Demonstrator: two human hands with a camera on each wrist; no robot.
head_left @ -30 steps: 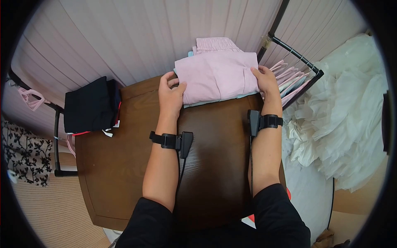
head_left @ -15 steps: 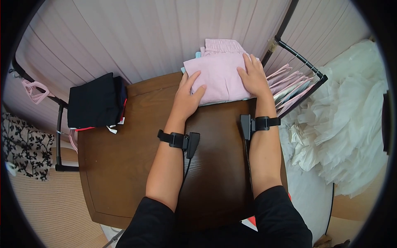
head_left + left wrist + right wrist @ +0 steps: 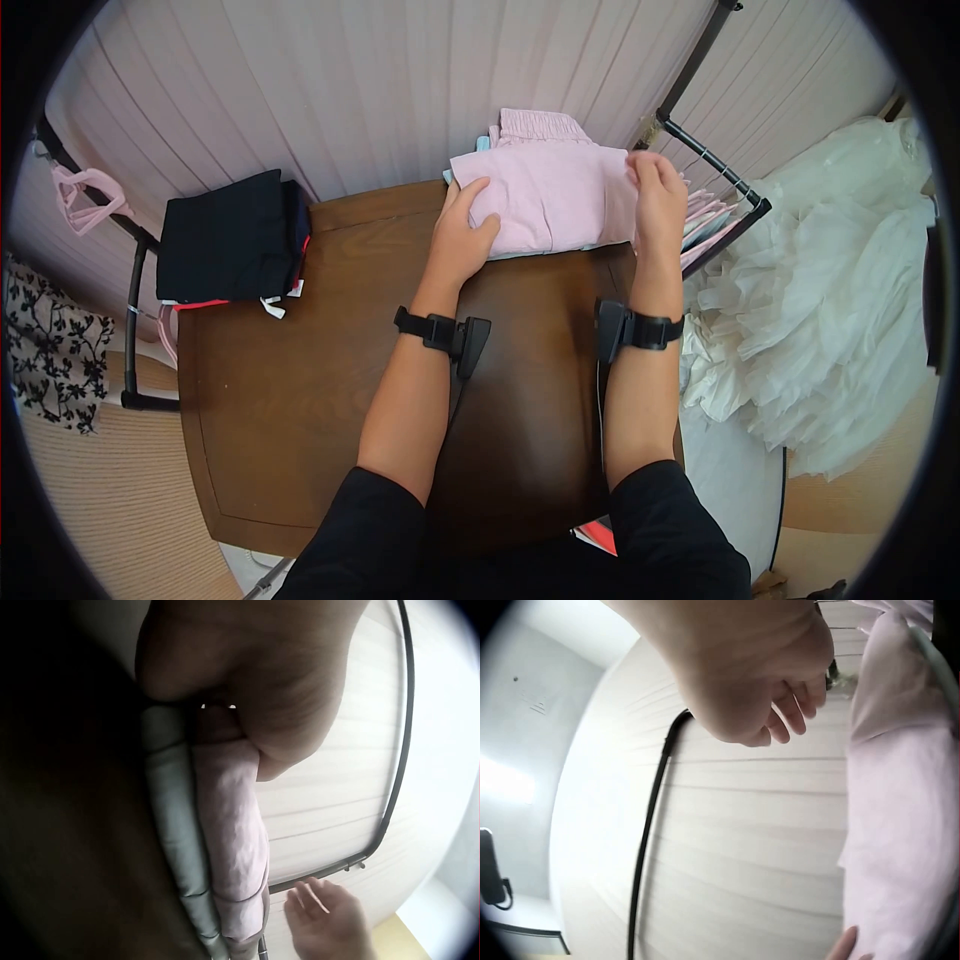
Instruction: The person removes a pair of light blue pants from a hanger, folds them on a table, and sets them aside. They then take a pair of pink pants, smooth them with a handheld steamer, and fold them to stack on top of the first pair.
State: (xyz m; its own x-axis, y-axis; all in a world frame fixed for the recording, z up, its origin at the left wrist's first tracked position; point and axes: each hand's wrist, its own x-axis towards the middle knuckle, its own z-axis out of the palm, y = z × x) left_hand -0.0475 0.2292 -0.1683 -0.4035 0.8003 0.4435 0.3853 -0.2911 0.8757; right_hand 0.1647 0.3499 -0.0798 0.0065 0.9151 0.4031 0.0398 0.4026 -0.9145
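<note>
Pink garment (image 3: 550, 205) at the back of the desk (image 3: 300, 400), touched on one side

Folded flat, it lies toward the back right, with a pale blue-green cloth (image 3: 178, 817) beneath it and a gathered pink waistband (image 3: 542, 127) poking out behind, close to the pleated curtain (image 3: 350, 90). Whether that waistband overhangs the desk's back edge cannot be told.

The garment's near edge runs almost straight and faces a long reach of brown wood down to the front. Another wide stretch of wood lies between the left forearm (image 3: 407, 410) and the dark stack (image 3: 220, 235), which sits well apart at the left. Room on the right is tighter: the black rack (image 3: 712, 156) and its hangers (image 3: 703, 213) stand just beyond the garment's right edge, with white ruffled fabric (image 3: 820, 300) farther out.

Left grip (image 3: 464, 233) is spread at the garment's left edge, thumb and one finger laid along the top face; its other fingers are mostly hidden, and it looks to rest there rather than clench. Right grip (image 3: 660, 200) is raised beside the right edge, fingers loosely bent, grasping nothing; the right wrist view shows a gap between it and the garment. Its fingertips are blurred in the head view.
</note>
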